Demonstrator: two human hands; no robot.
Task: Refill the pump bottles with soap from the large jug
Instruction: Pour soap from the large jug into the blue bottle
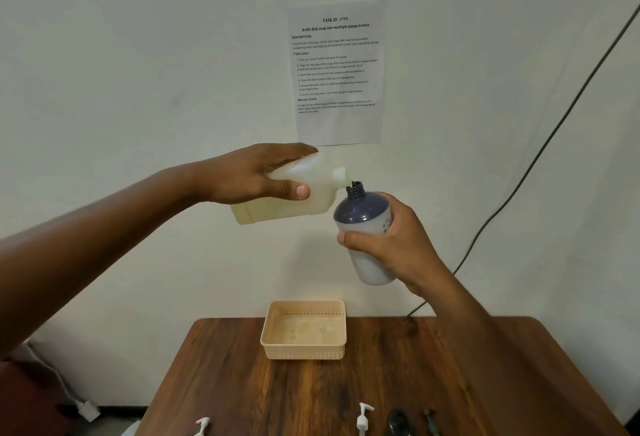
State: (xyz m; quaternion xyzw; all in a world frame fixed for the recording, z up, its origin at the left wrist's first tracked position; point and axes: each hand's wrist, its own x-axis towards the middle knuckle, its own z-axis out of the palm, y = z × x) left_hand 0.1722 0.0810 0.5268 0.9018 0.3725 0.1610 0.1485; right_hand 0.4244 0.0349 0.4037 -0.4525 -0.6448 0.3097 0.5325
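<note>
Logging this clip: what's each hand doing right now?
Left hand: closed on the tilted jug.
Right hand: closed on the pump bottle.

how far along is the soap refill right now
Early on. Done: the blue and white bottle is open. In hand: the left hand tips the jug, spout at that bottle's neck, held by the right hand. Left: the basket holds no bottles, and loose pump heads lie on the table.
</note>
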